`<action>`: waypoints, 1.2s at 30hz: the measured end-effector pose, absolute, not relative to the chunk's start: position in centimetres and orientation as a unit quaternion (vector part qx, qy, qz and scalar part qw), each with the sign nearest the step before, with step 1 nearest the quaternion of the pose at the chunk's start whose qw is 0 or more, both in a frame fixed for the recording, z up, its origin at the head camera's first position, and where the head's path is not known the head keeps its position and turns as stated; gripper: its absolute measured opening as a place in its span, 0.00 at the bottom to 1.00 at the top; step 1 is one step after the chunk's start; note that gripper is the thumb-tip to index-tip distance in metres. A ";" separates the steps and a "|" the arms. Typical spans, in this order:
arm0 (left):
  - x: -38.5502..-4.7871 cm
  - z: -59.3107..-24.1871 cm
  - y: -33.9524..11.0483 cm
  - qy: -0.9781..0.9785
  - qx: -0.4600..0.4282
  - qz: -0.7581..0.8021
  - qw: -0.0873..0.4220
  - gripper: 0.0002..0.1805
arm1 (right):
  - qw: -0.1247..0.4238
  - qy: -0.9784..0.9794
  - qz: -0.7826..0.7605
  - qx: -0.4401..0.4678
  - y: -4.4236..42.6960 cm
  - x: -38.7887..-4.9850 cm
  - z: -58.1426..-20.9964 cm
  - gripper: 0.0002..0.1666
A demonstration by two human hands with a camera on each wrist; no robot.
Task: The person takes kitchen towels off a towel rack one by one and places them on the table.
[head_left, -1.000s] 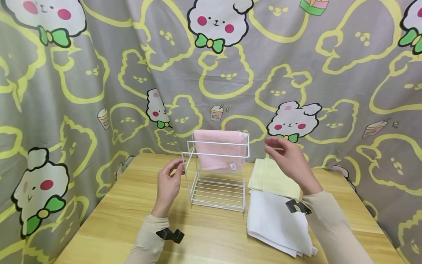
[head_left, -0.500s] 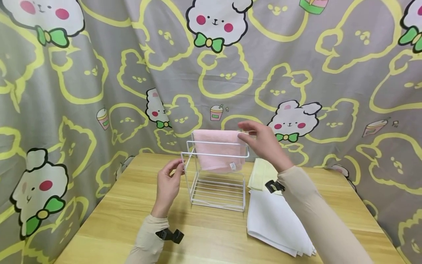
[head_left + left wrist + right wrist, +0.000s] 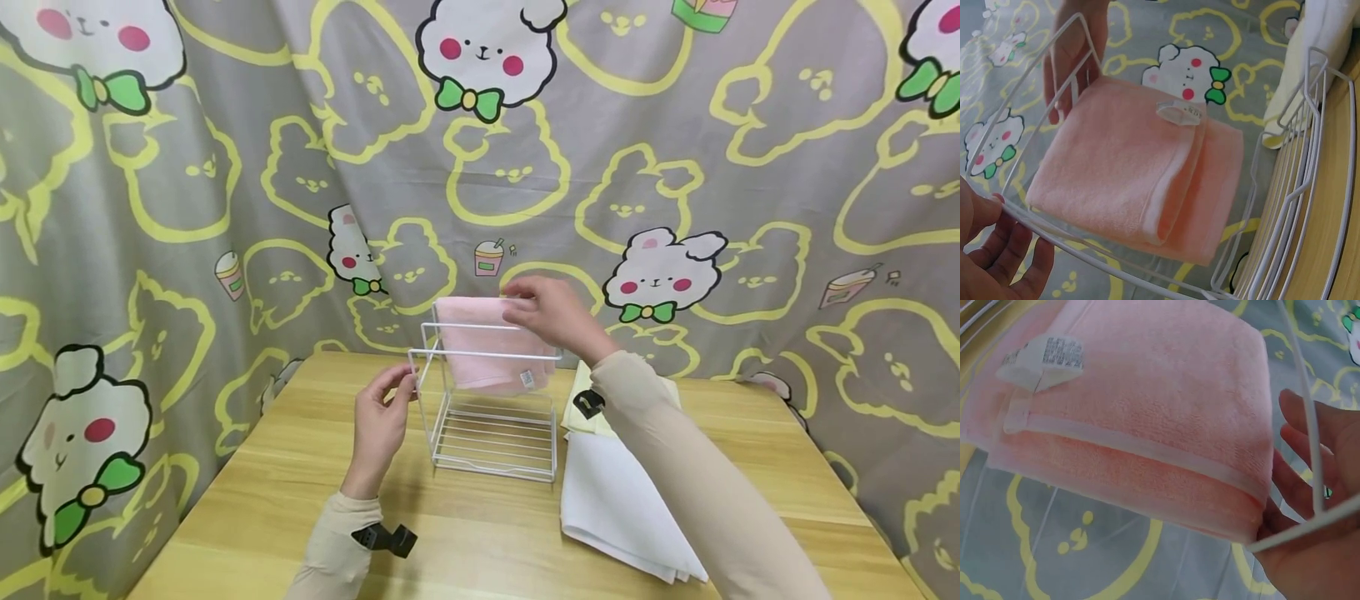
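Note:
A folded pink towel (image 3: 487, 350) with a white label hangs over the back bar of a small white wire rack (image 3: 495, 472). My left hand (image 3: 382, 417) grips the rack's left upright; in the left wrist view its thumb and fingers (image 3: 1040, 265) close round the wire. My right hand (image 3: 555, 312) is at the upper right of the pink towel. In the right wrist view its loosely bent fingers (image 3: 1297, 447) lie along the towel's top edge, close to the bar ends. Whether they touch the towel is hard to tell.
Right of the rack, a folded pale yellow towel (image 3: 581, 417) and a folded white towel (image 3: 615, 508) lie on the wooden table (image 3: 247, 508), partly hidden by my right forearm. A patterned grey curtain (image 3: 285, 250) hangs behind and around the table.
My right hand has moved left, from beside the rack to above the pink towel's upper right part. The left hand stays on the rack; rack and towel look unmoved.

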State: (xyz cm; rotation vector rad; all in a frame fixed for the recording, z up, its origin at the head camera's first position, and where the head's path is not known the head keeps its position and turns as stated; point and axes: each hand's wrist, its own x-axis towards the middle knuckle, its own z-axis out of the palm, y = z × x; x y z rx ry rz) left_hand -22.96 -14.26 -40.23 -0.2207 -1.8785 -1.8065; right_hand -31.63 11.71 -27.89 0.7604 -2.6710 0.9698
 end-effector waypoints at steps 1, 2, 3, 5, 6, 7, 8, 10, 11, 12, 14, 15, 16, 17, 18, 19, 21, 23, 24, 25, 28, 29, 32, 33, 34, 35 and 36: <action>-23.0 -40.2 -14.3 -0.694 -0.081 -0.666 0.260 0.09 | 0.096 -0.906 0.318 0.261 11.5 -31.8 -27.9 0.18; -22.9 -40.2 -14.3 -0.694 -0.082 -0.666 0.261 0.09 | 0.095 -0.909 0.307 0.266 11.3 -32.0 -27.9 0.18; -23.0 -40.2 -14.3 -0.693 -0.083 -0.667 0.261 0.09 | 0.095 -0.911 0.298 0.270 11.1 -32.1 -28.0 0.18; -23.0 -40.2 -14.4 -0.694 -0.084 -0.666 0.261 0.09 | 0.096 -0.914 0.284 0.273 10.8 -32.4 -27.9 0.17; -23.0 -40.2 -14.4 -0.693 -0.084 -0.666 0.261 0.09 | 0.095 -0.915 0.281 0.273 10.7 -32.5 -27.9 0.17; -23.0 -40.2 -14.4 -0.693 -0.084 -0.667 0.261 0.09 | 0.092 -0.917 0.280 0.270 10.5 -32.7 -27.9 0.17; -23.0 -40.2 -14.4 -0.693 -0.085 -0.667 0.261 0.09 | 0.090 -0.918 0.280 0.267 10.5 -32.8 -27.9 0.17; -23.0 -40.2 -14.4 -0.693 -0.084 -0.666 0.261 0.09 | 0.083 -0.921 0.280 0.259 10.3 -32.9 -27.9 0.16; -23.0 -40.1 -14.4 -0.694 -0.084 -0.666 0.261 0.09 | 0.080 -0.921 0.281 0.256 10.3 -33.0 -27.9 0.16; -23.0 -40.1 -14.4 -0.694 -0.084 -0.666 0.261 0.09 | 0.078 -0.922 0.283 0.253 10.3 -33.0 -27.8 0.17; -23.0 -40.1 -14.3 -0.695 -0.082 -0.666 0.260 0.09 | 0.077 -0.922 0.286 0.250 10.3 -33.1 -27.9 0.16; -23.0 -40.1 -14.3 -0.696 -0.082 -0.665 0.259 0.09 | 0.079 -0.922 0.288 0.248 10.3 -33.1 -27.9 0.16; -23.0 -40.1 -14.3 -0.696 -0.082 -0.665 0.258 0.09 | 0.082 -0.921 0.290 0.247 10.3 -33.1 -27.9 0.15; -23.0 -40.1 -14.3 -0.697 -0.081 -0.665 0.257 0.09 | 0.084 -0.921 0.292 0.245 10.3 -33.1 -28.0 0.14; -23.0 -40.1 -14.4 -0.697 -0.081 -0.665 0.256 0.09 | 0.086 -0.920 0.295 0.243 10.3 -33.0 -28.0 0.14; -23.0 -40.2 -14.4 -0.699 -0.081 -0.664 0.255 0.09 | 0.089 -0.919 0.297 0.243 10.3 -33.0 -28.0 0.13; -23.0 -40.2 -14.4 -0.700 -0.080 -0.663 0.253 0.09 | 0.094 -0.917 0.305 0.240 10.3 -32.9 -28.0 0.12; -23.0 -40.2 -14.5 -0.701 -0.079 -0.662 0.252 0.09 | 0.098 -0.915 0.313 0.236 10.3 -32.8 -28.0 0.11; -23.0 -40.2 -14.5 -0.702 -0.079 -0.662 0.252 0.09 | 0.100 -0.913 0.318 0.233 10.3 -32.8 -28.0 0.10; -23.0 -40.2 -14.5 -0.702 -0.079 -0.662 0.252 0.09 | 0.102 -0.912 0.323 0.231 10.2 -32.8 -28.0 0.10; -23.0 -40.2 -14.5 -0.702 -0.079 -0.661 0.254 0.09 | 0.107 -0.909 0.338 0.220 10.3 -32.7 -28.1 0.09; -22.9 -40.2 -14.5 -0.702 -0.080 -0.661 0.255 0.10 | 0.108 -0.908 0.343 0.216 10.3 -32.7 -28.1 0.09; -22.9 -40.3 -14.5 -0.702 -0.079 -0.660 0.255 0.10 | 0.123 -0.902 0.355 0.212 10.4 -32.7 -28.1 0.09; -22.9 -40.3 -14.5 -0.701 -0.080 -0.661 0.255 0.10 | 0.131 -0.899 0.360 0.212 10.4 -32.7 -28.0 0.10; -22.9 -40.3 -14.5 -0.702 -0.080 -0.660 0.255 0.10 | 0.140 -0.896 0.365 0.210 10.5 -32.6 -27.9 0.10; -22.9 -40.4 -14.5 -0.701 -0.080 -0.661 0.255 0.10 | 0.151 -0.894 0.366 0.208 10.6 -32.5 -27.8 0.10; -23.0 -40.4 -14.5 -0.701 -0.081 -0.662 0.255 0.10 | 0.163 -0.892 0.369 0.206 10.7 -32.4 -27.5 0.11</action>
